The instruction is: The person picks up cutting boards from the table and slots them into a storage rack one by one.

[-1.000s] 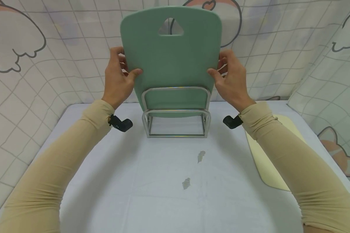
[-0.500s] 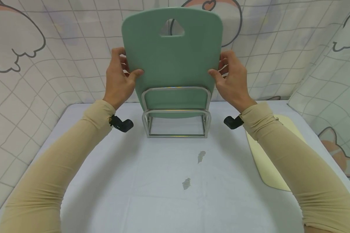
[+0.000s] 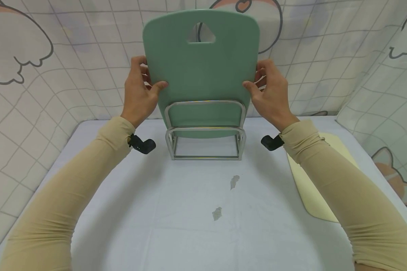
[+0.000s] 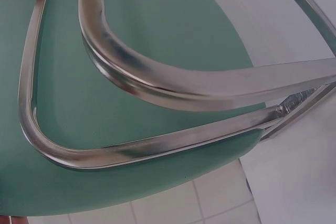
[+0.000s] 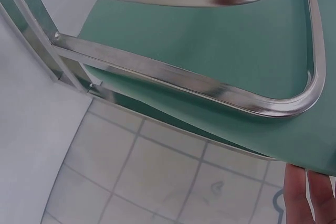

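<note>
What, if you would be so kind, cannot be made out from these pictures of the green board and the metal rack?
- Head view: the green board hides the fingers behind it in each hand's grip, left hand and right hand.
- Head view: the metal rack covers the board's bottom edge; whether it rests down is unclear.
- Wrist views: the frame edges cut off most of both hands.

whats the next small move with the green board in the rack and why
Probably ease the green cutting board straight down. Both the left hand and right hand grip its side edges, and its lower edge already sits behind the metal rack loops, apparently not yet on the rack's base.
</note>
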`<state>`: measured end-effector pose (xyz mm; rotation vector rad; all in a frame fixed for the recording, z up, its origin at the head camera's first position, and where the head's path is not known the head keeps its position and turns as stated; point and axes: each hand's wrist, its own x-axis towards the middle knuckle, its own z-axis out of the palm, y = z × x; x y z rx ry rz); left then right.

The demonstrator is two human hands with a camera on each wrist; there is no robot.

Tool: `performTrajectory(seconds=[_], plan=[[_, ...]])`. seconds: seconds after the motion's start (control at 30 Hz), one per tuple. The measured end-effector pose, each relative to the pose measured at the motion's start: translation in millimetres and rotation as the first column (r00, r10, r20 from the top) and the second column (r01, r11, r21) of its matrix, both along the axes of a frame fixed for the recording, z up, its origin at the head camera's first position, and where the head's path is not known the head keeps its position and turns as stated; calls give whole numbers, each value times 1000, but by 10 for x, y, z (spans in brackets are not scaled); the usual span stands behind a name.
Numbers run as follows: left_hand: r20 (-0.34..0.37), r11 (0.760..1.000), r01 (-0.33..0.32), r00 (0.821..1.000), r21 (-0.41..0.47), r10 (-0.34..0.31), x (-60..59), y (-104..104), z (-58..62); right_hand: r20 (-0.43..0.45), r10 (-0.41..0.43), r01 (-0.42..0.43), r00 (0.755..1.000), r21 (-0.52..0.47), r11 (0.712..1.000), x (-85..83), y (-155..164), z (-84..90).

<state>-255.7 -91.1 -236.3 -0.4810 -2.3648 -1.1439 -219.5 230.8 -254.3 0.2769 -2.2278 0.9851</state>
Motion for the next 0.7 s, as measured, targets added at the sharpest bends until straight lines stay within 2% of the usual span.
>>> performTrajectory(seconds=[0.7], plan=[[4,1000,12,1000,-5,-12,-2,5,-1,22,-8,8,1000,18,1000,-6,16,-18]])
